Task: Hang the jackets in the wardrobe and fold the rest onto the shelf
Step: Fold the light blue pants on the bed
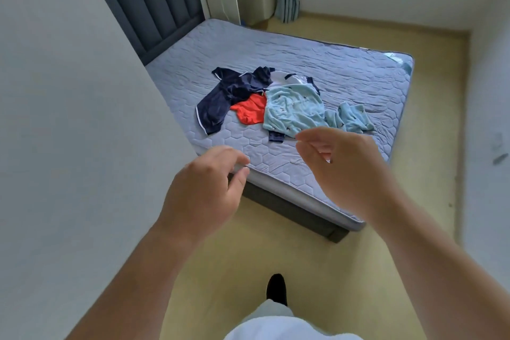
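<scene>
On the quilted grey mattress [345, 72] ahead, the clothes [278, 85] lie heaped: a velvety navy jacket [220, 99] running diagonally toward my left, a slick red garment [249, 112] against it, a fleecy pale-blue top [292, 110] on the right. My left grip [204, 188] and right grip [339, 163] hang slack and empty short of the bed, the right nearer the fleece.

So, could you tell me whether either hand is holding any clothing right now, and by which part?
Nothing is held: the left hand and right hand are both empty, fingers loosely curled, while the clothes lie untouched on the mattress.
</scene>
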